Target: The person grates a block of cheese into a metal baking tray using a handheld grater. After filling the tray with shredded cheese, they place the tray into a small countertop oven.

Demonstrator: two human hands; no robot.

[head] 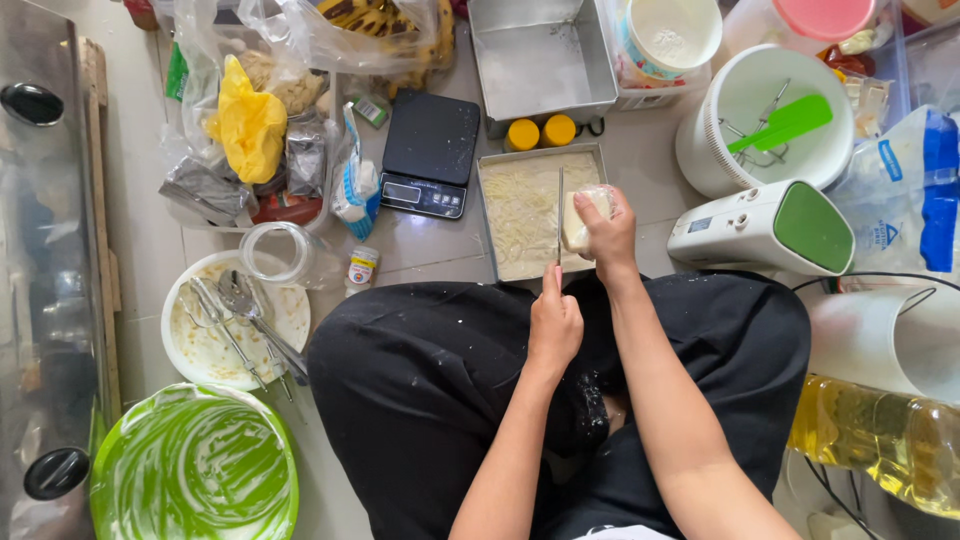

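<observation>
The tiled floor (150,230) carries a baking pan (488,215), black scale (430,140) and green bowl (120,440).

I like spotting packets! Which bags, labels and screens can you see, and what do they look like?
Kitchen scale: black, flat, small grey screen, beside the baking pan.
Blue-and-white bag: far right, plump.
Small bottle: lying by the scale, white with an orange-and-yellow label.
Hand mixer: white and green, small label.
</observation>
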